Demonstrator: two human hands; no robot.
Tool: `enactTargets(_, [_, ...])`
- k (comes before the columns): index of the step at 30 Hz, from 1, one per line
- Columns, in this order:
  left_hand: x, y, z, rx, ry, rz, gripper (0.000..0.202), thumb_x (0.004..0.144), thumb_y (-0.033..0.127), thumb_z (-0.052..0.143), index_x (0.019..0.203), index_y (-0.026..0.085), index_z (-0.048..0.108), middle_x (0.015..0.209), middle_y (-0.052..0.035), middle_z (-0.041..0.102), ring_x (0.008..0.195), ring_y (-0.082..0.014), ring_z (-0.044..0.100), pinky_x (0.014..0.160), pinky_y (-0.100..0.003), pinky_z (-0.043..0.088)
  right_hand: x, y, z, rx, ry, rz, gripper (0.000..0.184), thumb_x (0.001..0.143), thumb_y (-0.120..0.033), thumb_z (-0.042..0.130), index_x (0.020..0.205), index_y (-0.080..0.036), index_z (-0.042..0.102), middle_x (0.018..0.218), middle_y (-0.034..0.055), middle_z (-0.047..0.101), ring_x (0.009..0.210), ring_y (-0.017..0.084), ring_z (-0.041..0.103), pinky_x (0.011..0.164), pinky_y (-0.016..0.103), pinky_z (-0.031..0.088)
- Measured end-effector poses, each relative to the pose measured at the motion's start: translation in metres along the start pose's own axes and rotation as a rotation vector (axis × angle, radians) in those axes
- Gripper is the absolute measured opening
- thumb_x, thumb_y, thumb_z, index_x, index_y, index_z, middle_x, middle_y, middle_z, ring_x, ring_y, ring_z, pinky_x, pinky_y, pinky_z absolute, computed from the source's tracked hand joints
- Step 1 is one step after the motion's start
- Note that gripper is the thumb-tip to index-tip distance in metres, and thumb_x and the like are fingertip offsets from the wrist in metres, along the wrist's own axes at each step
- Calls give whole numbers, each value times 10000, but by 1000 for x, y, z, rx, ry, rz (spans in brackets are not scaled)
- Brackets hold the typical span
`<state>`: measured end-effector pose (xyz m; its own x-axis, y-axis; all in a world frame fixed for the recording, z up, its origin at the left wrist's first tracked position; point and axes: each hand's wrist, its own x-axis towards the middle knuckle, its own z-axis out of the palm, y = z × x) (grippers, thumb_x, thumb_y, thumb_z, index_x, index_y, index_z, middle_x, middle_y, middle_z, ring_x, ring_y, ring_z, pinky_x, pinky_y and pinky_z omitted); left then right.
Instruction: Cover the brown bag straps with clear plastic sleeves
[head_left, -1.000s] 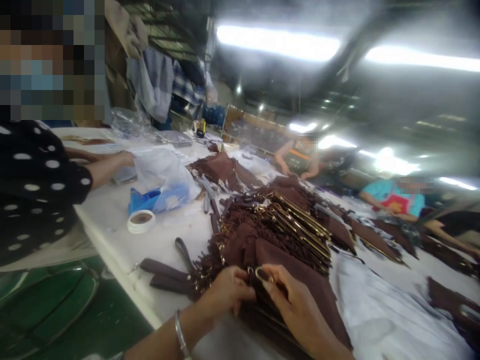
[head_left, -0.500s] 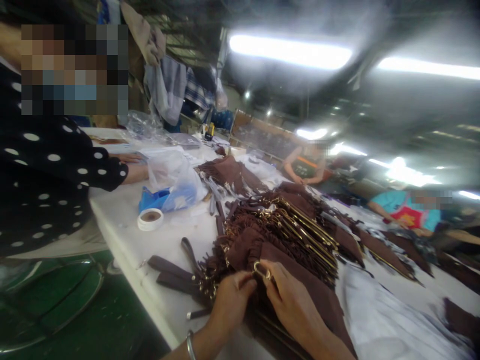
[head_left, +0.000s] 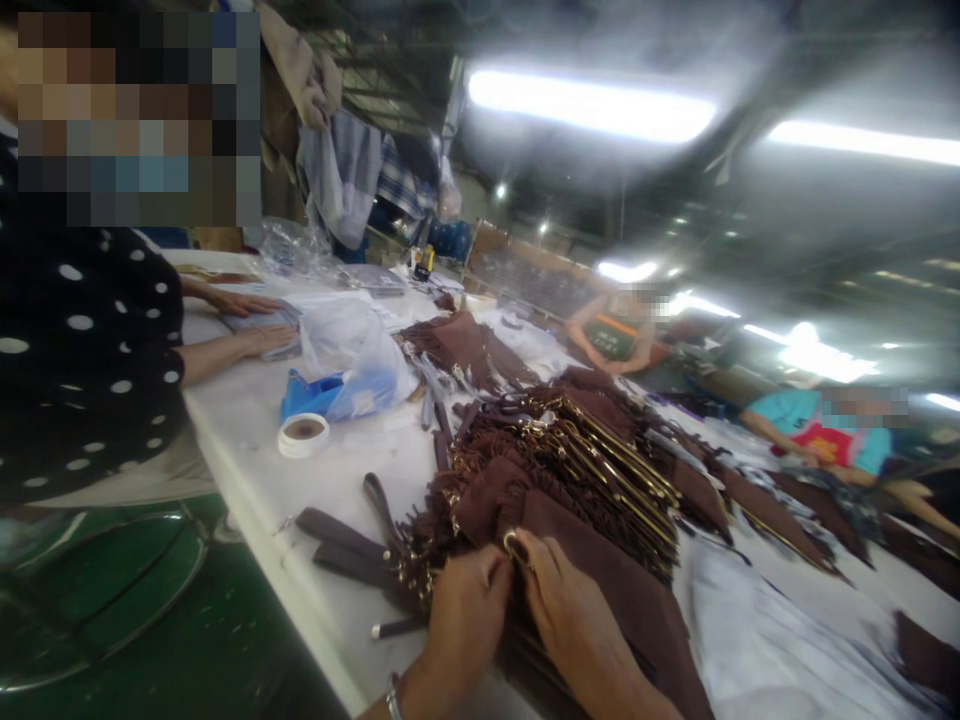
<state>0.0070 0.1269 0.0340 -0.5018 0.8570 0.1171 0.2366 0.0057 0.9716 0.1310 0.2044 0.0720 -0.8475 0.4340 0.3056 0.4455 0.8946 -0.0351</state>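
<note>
Brass ring [head_left: 516, 545] pinched between left hand [head_left: 465, 620] and right hand [head_left: 574, 625]; fingertips half hidden by brown bag [head_left: 600, 590].

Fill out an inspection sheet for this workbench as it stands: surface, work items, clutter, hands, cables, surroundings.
Surface: white table, bare along the near-left edge.
Work items: stack of brown fringed bags with gold frames; the nearest brown bag lies under both hands, with a gold ring at the fingertips.
Clutter: loose brown straps, tape roll, clear plastic bag over blue material.
Hands: left hand and right hand pinch at the ring; the grip is blurred.
Cables: nothing seen.
Surroundings: person in a polka-dot sleeve at left, two more people across the table, hanging cloths, ceiling strip lights.
</note>
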Motion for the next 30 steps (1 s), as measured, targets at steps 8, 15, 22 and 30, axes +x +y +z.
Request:
enactTargets(8, [-6,-12,8,238,18,60,296,971,258,387,844,211,651,819,-77,699,767,-240,648,665,-302,370,-1,-5,3,3,-37,7,403,919,-53,339,1305,-88,449,1062,156,651,885,250,703,752,389,611])
enactTargets(15, [-5,-13,11,344,34,-18,344,989,244,320,872,180,637,857,-115,700,805,-259,652,686,-322,369,-4,-7,17,-68,-57,-11,481,855,-2,355,1317,-55,478,1073,189,672,859,263,713,724,374,615])
enactTargets(22, [-6,-16,13,422,31,-21,322,984,212,323,858,179,617,820,-101,689,780,-261,650,660,-320,360,-15,-7,10,112,-97,59,454,889,-56,322,1308,-76,496,1130,185,668,962,261,697,811,394,587])
enactTargets(30, [-13,-16,9,341,14,103,283,983,234,345,1019,231,626,1000,-62,689,928,-241,642,795,-316,416,20,17,-60,275,-264,103,246,954,-294,492,797,-221,666,760,9,721,742,175,689,654,243,448])
